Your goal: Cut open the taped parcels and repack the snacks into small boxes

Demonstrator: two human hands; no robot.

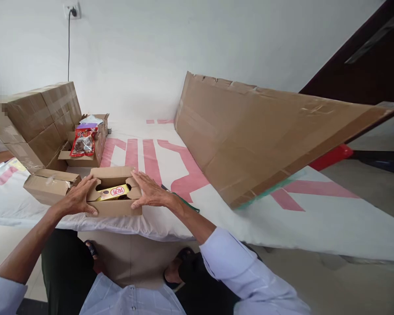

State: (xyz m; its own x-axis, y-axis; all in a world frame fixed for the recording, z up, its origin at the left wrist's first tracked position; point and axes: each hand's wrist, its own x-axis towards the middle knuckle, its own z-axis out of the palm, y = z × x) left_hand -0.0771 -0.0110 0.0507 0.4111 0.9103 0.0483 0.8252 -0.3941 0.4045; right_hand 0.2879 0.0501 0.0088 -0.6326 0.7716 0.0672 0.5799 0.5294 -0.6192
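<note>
Clearly, the box (114, 209) stands open

With fingers spread from thumbs, our left hand (76, 197) and right hand (151, 191) hold its ends, near the table's (164, 224) front edge. We see a yellow packet (113, 192) inside; the top is unclosed.

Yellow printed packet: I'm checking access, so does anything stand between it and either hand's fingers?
Yes: folded-in end flaps of the brown cardboard box stand between the yellow printed packet and the left hand and right hand. Nothing visible covers the packet's middle.
</note>
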